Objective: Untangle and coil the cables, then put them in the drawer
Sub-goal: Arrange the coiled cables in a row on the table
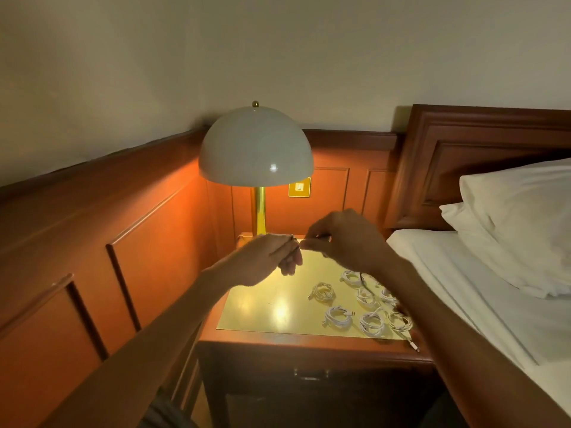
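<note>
Both my hands are raised above the back of the nightstand [278,338]. My left hand [272,257] pinches a thin dark cable [293,250] and my right hand [343,239] pinches the same cable close beside it. A dark strand [364,281] hangs down under my right wrist onto the table. Several coiled white cables [338,316] lie in a group on the right half of the shiny yellow top. The drawer front [309,375] sits closed in shadow below the top.
A lamp [256,149] with a white dome shade and brass stem stands at the back of the nightstand. Wood panelling runs along the left and back walls. A bed [463,288] with white pillows borders the right side. One white plug end [414,345] hangs over the front edge.
</note>
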### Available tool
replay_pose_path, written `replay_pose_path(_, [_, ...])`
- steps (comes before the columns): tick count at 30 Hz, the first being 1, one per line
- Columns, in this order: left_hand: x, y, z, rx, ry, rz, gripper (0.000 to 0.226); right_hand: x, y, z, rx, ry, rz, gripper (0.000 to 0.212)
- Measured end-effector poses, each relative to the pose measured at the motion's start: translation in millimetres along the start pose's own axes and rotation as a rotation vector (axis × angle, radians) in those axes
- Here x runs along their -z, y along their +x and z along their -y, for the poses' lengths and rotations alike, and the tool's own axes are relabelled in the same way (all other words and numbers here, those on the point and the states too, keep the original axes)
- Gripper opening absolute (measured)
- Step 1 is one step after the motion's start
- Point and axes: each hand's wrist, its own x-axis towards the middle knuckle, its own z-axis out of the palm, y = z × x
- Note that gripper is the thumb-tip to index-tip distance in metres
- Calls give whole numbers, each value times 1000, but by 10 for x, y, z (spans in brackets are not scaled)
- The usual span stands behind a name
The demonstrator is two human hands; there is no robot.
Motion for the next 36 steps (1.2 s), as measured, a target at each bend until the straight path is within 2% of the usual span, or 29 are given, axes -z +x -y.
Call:
replay_pose_path(3, [31, -50, -86, 6, -421, 152, 44, 149, 147, -205, 91, 226, 49, 18])
replay_pose_path(6, [92, -87, -171, 27, -755, 261, 37, 41, 204, -292, 16, 514, -36, 27])
replay_pose_path(7, [78, -96, -224, 21, -890, 251, 35, -59, 203, -287, -31, 663, -73, 27])
replay_pose_path(9, [21, -62, -319, 3, -1162, 84, 31, -310, 165, -191, -145, 899, -189, 24])
replay_pose_path(10, [-16, -11, -336, 8, -1280, -43, 29, -438, 135, -113, -201, 916, -250, 26])
replay_pose_path(12, [-111, 78, -350, 38, -1449, -267, 26, -659, 80, 1, -277, 829, -297, 31])
replay_pose_path(15, [-273, 158, -273, 78, -1554, -424, 25, -818, 55, 76, -323, 574, -235, 36])
replay_pose_path(17, [-355, 198, -221, 78, -1471, -482, 30, -819, 37, 67, -375, 507, -165, 33])
replay_pose_path(20, [-333, 259, -170, 36, -1197, -667, 27, -751, -66, 87, -382, 542, -3, 30])
replay_pose_path(22, [-278, 268, -81, 20, -814, -722, 23, -709, -130, 52, -336, 385, 24, 25])
replay_pose_path(23, [-269, 251, -20, 3, -524, -710, 23, -667, -147, 18, -311, 249, 8, 24])
replay_pose_path(25, [-285, 211, 61, 1, -1, -549, 26, -532, -149, -61, -248, 72, 0, 22])
replay_pose_path(27, [-300, 169, 38, 6, 291, -339, 29, -384, -132, -137, -146, 31, 64, 23])
replay_pose_path(29, [-281, 136, -53, -11, 248, -198, 32, -268, -104, -170, -44, 35, 117, 20])
replay_pose_path(33, [-190, 133, -260, -15, 260, -86, 40, -117, -25, -206, 4, 111, 37, 13])
replay_pose_path(36, [-49, 124, -325, 76, -47, 139, 44, 1, -3, -211, 27, 295, 99, 15])
